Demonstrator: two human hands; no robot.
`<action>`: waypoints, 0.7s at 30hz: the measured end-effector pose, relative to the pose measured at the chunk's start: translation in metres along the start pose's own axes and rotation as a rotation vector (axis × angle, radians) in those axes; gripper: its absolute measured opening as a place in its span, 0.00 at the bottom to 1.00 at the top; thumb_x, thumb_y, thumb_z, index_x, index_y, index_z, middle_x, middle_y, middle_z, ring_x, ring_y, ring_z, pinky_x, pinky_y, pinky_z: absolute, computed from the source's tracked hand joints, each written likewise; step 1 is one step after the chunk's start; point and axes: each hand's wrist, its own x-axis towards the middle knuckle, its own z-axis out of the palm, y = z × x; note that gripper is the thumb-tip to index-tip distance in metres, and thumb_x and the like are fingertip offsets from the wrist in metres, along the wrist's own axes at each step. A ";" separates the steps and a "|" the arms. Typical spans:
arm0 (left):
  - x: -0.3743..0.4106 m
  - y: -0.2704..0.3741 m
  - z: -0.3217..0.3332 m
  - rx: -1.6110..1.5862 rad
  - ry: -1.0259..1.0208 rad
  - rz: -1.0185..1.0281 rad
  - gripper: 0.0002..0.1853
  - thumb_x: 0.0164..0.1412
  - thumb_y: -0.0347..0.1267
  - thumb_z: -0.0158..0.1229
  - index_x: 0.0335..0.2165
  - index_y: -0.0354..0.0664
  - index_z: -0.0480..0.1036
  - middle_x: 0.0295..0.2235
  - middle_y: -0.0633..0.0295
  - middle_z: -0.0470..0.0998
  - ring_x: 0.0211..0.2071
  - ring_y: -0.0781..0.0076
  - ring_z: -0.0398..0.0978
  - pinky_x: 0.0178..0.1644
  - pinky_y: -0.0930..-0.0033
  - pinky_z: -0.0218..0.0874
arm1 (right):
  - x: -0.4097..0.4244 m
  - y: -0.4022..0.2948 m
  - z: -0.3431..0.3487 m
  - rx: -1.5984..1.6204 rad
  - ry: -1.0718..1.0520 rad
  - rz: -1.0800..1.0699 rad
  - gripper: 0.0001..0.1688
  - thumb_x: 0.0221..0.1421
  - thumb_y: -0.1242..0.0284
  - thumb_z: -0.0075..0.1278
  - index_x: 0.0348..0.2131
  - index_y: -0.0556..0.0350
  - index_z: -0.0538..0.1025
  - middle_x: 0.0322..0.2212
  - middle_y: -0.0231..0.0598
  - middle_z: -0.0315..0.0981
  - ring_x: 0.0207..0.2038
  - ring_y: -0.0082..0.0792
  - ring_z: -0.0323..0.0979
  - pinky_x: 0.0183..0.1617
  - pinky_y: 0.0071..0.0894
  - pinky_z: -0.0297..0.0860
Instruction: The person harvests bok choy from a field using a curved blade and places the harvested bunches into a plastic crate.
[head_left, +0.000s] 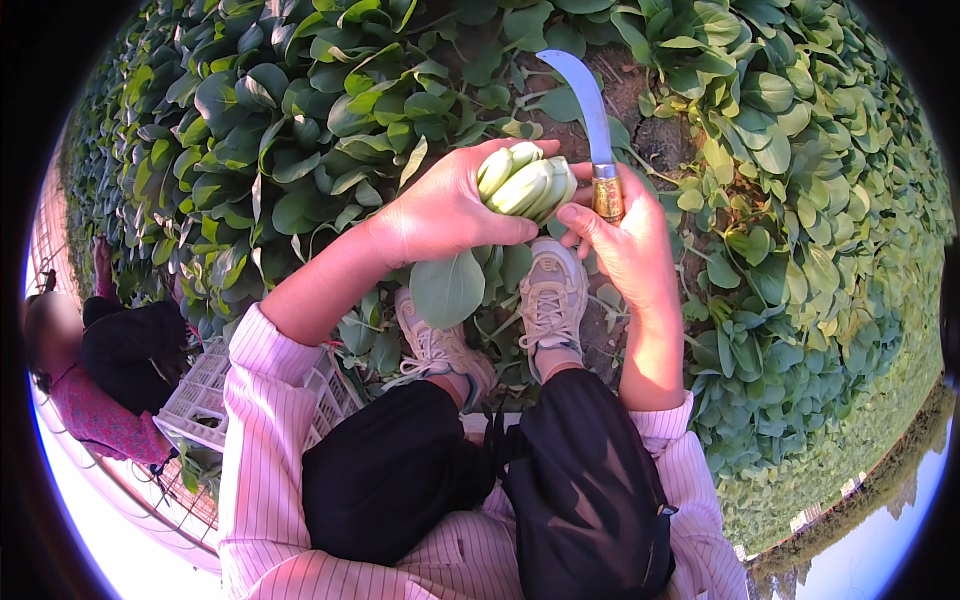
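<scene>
My left hand (457, 199) is wrapped around a bunch of leafy greens, likely bok choy (529, 182), its pale stalk bases facing my right hand. One broad leaf of it (448, 290) hangs down below my wrist. In my right hand (626, 225) is a harvesting knife with a curved sickle-like blade (589, 101) and a gold-coloured handle (608, 196) bearing writing. The blade points up and away, clear of the stalks. My right thumb and fingers are close to the stalk bases; whether they touch is hard to tell.
Dense rows of leafy greens (780, 142) grow ahead and on both sides. Bare soil (664, 142) shows in a gap beyond the knife. My shoes (553, 292) are planted among leaves. To the left stand a white plastic crate (199, 401) and another person (112, 405) crouching.
</scene>
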 end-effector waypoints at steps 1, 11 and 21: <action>0.000 0.000 -0.002 -0.022 0.000 0.007 0.39 0.44 0.22 0.64 0.57 0.40 0.60 0.42 0.65 0.75 0.43 0.79 0.71 0.50 0.73 0.63 | 0.001 -0.002 -0.002 -0.051 -0.005 0.004 0.23 0.49 0.73 0.61 0.42 0.63 0.69 0.25 0.33 0.74 0.22 0.20 0.71 0.24 0.18 0.67; 0.001 -0.002 -0.010 -0.147 -0.019 -0.082 0.38 0.39 0.27 0.68 0.52 0.35 0.66 0.43 0.58 0.75 0.45 0.73 0.73 0.54 0.70 0.61 | 0.004 0.005 0.003 0.129 0.035 -0.032 0.16 0.50 0.76 0.59 0.38 0.60 0.70 0.25 0.32 0.75 0.22 0.18 0.69 0.25 0.17 0.66; -0.004 -0.015 -0.003 -0.110 -0.158 -0.121 0.32 0.44 0.23 0.66 0.50 0.36 0.66 0.42 0.64 0.75 0.44 0.77 0.71 0.51 0.72 0.61 | 0.002 0.008 -0.010 -0.520 0.295 -0.164 0.13 0.49 0.78 0.56 0.35 0.61 0.70 0.24 0.36 0.73 0.24 0.22 0.70 0.29 0.24 0.67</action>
